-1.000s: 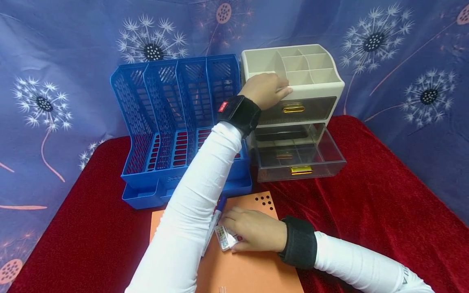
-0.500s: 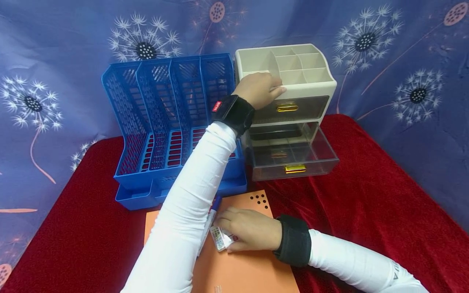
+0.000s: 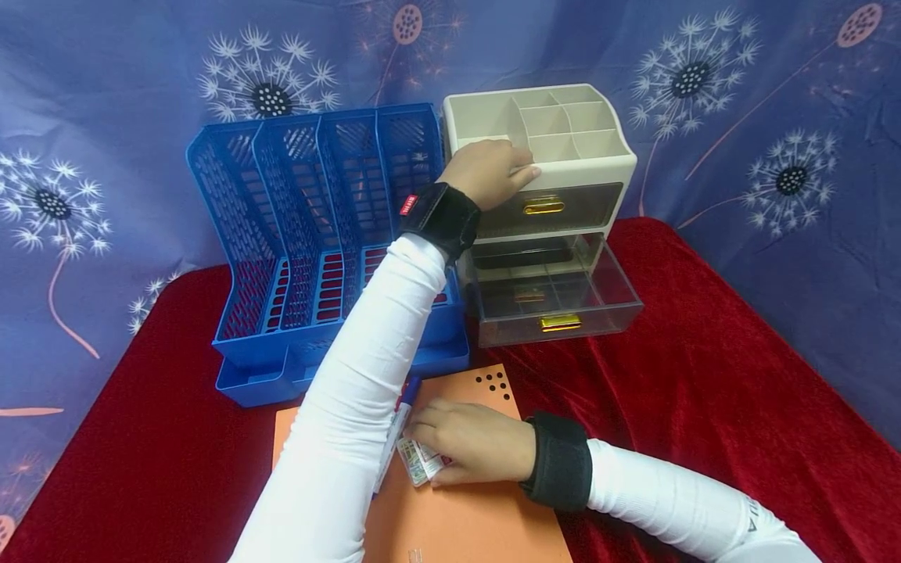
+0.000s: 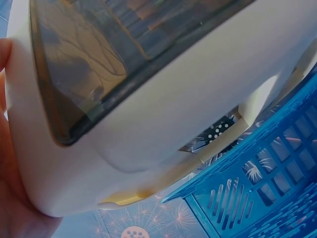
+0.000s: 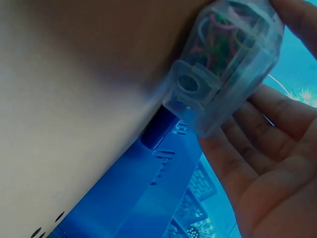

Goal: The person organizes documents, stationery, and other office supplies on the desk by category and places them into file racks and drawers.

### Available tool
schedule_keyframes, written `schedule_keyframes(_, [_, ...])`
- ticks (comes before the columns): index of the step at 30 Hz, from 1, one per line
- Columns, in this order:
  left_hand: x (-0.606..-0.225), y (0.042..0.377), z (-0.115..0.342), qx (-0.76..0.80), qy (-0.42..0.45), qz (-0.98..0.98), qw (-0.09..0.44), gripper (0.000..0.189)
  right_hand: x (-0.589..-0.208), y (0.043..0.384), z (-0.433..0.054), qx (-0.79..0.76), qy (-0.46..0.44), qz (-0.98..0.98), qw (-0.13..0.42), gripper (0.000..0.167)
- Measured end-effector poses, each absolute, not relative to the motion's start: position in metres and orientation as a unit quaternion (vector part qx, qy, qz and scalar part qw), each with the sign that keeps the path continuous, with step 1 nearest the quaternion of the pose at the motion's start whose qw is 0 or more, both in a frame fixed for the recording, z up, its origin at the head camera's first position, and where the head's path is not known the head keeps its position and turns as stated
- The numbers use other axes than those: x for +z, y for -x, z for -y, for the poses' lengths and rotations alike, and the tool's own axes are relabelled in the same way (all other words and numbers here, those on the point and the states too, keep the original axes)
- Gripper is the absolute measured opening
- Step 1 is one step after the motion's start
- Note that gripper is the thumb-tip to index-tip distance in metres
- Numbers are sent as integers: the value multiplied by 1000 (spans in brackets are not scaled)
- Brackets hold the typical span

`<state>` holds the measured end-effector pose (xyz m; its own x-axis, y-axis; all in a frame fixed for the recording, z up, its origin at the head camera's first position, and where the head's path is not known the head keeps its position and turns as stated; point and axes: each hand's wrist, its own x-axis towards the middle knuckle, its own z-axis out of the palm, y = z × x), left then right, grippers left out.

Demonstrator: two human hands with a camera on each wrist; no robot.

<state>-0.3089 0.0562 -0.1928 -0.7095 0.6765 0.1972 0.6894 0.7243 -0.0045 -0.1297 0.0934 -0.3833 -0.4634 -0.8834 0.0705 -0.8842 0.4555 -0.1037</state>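
Note:
At the cream drawer organizer (image 3: 579, 173), my left hand (image 3: 486, 172) grips the front rim with its fingers curled over the edge. The organizer's lower smoky clear drawer (image 3: 598, 322) is pulled out, while the upper one with a gold handle is closed. My right hand (image 3: 482, 443) holds a small clear plastic box (image 3: 414, 463) between thumb and fingers, low over an orange sheet (image 3: 472, 516). Seen from the right wrist, the box (image 5: 228, 59) has a hang-hole tab and coloured loops, like paper clips, inside. A white marker with a blue cap (image 3: 411, 391) lies beside it.
A blue file rack (image 3: 260, 344) with tall slots and a front tray stands left of the organizer. Red velvet cloth (image 3: 676, 360) covers the table, and a patterned blue curtain hangs behind. A small clear piece (image 3: 415, 556) lies on the sheet near the bottom edge.
The whole head view has shifted, so the scene sits slightly further left. Both hands keep their holds, and the clear box has tilted slightly in my right hand.

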Motion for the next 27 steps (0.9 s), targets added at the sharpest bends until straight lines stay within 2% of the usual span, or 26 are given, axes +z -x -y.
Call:
schedule_keyframes(5, [-192, 308, -56, -37, 370, 924, 92, 36, -381, 129, -94, 61, -519, 852, 17, 47])
schedule_keyframes(19, [-194, 310, -56, -40, 367, 924, 94, 36, -352, 131, -105, 96, -497, 863, 3, 49])
schedule_keyframes(27, [-194, 309, -57, -37, 366, 925, 96, 36, -329, 135, -125, 130, -474, 870, 54, 50])
